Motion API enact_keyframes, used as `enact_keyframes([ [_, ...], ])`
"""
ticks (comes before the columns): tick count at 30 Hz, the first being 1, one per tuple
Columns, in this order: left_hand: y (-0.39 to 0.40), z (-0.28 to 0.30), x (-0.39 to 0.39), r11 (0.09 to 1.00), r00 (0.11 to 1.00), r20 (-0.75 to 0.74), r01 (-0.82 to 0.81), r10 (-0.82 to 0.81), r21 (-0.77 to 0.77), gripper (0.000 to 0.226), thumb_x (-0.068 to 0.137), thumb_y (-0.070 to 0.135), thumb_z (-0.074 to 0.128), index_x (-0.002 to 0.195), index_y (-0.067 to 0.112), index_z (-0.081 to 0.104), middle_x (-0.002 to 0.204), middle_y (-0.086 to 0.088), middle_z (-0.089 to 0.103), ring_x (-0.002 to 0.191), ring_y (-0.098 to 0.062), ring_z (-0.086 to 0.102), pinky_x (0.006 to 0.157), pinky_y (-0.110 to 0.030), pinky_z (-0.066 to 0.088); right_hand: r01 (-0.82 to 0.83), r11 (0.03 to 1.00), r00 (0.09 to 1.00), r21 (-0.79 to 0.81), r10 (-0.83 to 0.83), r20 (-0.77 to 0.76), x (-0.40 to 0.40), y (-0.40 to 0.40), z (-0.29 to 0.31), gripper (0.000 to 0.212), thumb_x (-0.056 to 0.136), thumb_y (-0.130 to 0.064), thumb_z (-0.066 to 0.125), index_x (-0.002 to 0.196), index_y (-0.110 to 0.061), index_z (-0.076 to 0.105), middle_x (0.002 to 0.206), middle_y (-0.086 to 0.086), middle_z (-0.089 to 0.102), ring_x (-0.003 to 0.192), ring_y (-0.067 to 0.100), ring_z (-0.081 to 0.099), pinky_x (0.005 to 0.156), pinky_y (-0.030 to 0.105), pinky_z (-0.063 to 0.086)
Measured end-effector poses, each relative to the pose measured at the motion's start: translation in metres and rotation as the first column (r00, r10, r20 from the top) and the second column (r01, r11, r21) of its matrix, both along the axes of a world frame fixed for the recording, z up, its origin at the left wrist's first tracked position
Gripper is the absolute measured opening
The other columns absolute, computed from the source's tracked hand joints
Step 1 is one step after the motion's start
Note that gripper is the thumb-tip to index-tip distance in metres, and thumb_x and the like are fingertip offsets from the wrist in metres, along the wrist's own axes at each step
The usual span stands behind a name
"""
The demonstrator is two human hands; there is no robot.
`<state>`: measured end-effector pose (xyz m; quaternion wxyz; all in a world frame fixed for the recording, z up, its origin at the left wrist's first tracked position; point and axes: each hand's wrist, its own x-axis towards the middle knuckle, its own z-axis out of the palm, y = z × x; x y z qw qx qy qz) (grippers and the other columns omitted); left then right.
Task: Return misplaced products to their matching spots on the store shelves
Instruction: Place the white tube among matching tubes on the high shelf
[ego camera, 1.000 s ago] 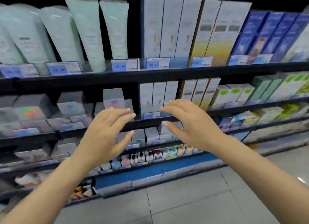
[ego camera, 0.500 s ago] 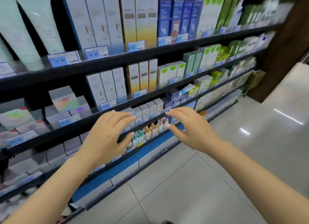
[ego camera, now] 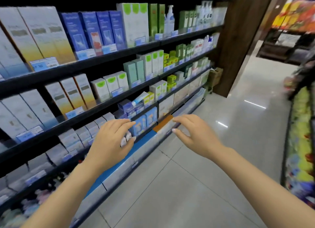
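Black store shelves [ego camera: 109, 55] run along my left, packed with boxed skin-care products. Tall white-and-yellow boxes [ego camera: 39, 33] and blue boxes [ego camera: 95, 32] stand on the upper shelf, green-labelled white boxes [ego camera: 110, 84] on the one below. A white and blue tube [ego camera: 140, 98] lies slanted across small blue boxes [ego camera: 127, 106] lower down. My left hand [ego camera: 110, 142] and my right hand [ego camera: 194, 135] hover side by side in front of the lower shelves, palms down, fingers relaxed, holding nothing.
A dark wooden pillar [ego camera: 238, 40] ends the shelving on the right. Pale floor tiles [ego camera: 187, 185] stretch ahead down the aisle. A rack of colourful goods [ego camera: 301, 142] lines the right edge, and a cardboard box [ego camera: 214, 76] sits at the pillar's foot.
The view has swung to the right along the shelves, bringing the pillar and aisle into sight. Both hands stay raised, apart and holding nothing.
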<state>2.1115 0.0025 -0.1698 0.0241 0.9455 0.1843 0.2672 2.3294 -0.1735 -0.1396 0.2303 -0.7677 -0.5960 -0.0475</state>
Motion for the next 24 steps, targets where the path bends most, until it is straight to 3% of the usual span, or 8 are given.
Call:
enact_keyframes([
  [3,-0.013,-0.006,0.041,1.000,1.000,-0.008,0.004,-0.005,-0.014,0.046,0.089,0.039,0.044,0.118,0.009,0.063,0.116,-0.004,0.064,0.109,-0.021,0.052,0.095,-0.029,0.033,0.026,0.999,1.000,-0.027,-0.026,-0.015,0.037,-0.011,-0.005,0.037,0.092,-0.038,0.051,0.123,-0.018,0.058,0.120,-0.001,0.061,0.114,0.019,0.053,0.091,0.032,0.046],
  [7,-0.010,-0.012,0.082,1.000,0.999,-0.052,-0.010,0.009,-0.015,0.045,0.088,0.039,0.045,0.116,0.010,0.064,0.115,-0.004,0.065,0.107,-0.022,0.056,0.095,-0.029,0.034,0.031,0.998,0.999,-0.061,-0.033,-0.021,0.074,-0.012,-0.014,0.037,0.094,-0.037,0.051,0.128,-0.021,0.054,0.126,-0.006,0.057,0.119,0.012,0.046,0.092,0.018,0.031],
  [10,0.002,-0.021,0.106,0.999,0.997,-0.076,-0.022,0.020,-0.030,0.044,0.088,0.039,0.045,0.117,0.010,0.064,0.116,-0.003,0.064,0.107,-0.023,0.056,0.094,-0.034,0.038,0.009,0.998,0.999,-0.068,-0.012,-0.039,0.099,0.001,-0.022,0.037,0.094,-0.036,0.051,0.128,-0.021,0.054,0.126,-0.006,0.057,0.120,0.011,0.045,0.094,0.015,0.027],
  [17,0.063,-0.049,0.155,0.993,0.992,-0.101,-0.085,0.076,-0.079,0.045,0.088,0.039,0.044,0.116,0.010,0.064,0.114,-0.003,0.065,0.105,-0.023,0.058,0.091,-0.034,0.042,-0.049,0.991,0.998,-0.127,0.044,-0.046,0.161,0.078,-0.050,0.038,0.094,-0.039,0.050,0.129,-0.023,0.051,0.129,-0.008,0.054,0.121,0.009,0.044,0.093,0.020,0.036],
  [24,0.142,-0.079,0.218,0.975,0.977,-0.167,-0.160,0.134,-0.152,0.046,0.087,0.041,0.044,0.116,0.011,0.063,0.113,-0.002,0.064,0.104,-0.020,0.057,0.090,-0.032,0.041,-0.113,0.968,0.992,-0.223,0.100,-0.072,0.228,0.168,-0.079,0.037,0.095,-0.036,0.049,0.129,-0.020,0.053,0.128,-0.004,0.055,0.122,0.012,0.044,0.090,0.015,0.027],
])
